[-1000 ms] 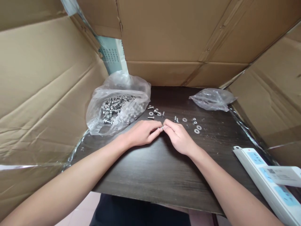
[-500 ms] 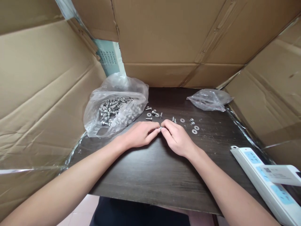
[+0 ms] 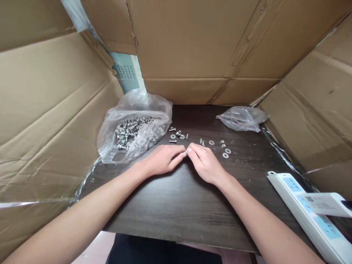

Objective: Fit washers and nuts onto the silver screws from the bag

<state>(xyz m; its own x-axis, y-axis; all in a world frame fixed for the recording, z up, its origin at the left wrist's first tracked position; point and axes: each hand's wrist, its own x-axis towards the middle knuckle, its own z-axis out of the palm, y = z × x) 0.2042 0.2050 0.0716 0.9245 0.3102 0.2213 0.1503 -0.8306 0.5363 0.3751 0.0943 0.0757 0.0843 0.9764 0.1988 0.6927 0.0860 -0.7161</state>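
My left hand (image 3: 164, 160) and my right hand (image 3: 205, 161) meet fingertip to fingertip above the dark table (image 3: 165, 205). Between their pinched fingers is a small shiny metal piece (image 3: 186, 151), mostly hidden, and its kind cannot be made out. Just beyond my hands lie loose bolts, one of them a bolt (image 3: 172, 141) on its side, along with flat washers such as the washer (image 3: 211, 142). Two small nuts (image 3: 223, 143) and two more washers (image 3: 226, 153) rest to the right of my right hand.
An open plastic bag (image 3: 110, 128) full of bolts stands at the back left. A flatter clear bag (image 3: 243, 118) lies at the back right. Along the right edge is a white power strip (image 3: 299, 209) with a plug-like white device (image 3: 330, 204). Cardboard walls (image 3: 187, 40) enclose the table.
The view has shifted slightly. Both hands keep nearly the same pose, and less of the metal piece shows between the fingertips.
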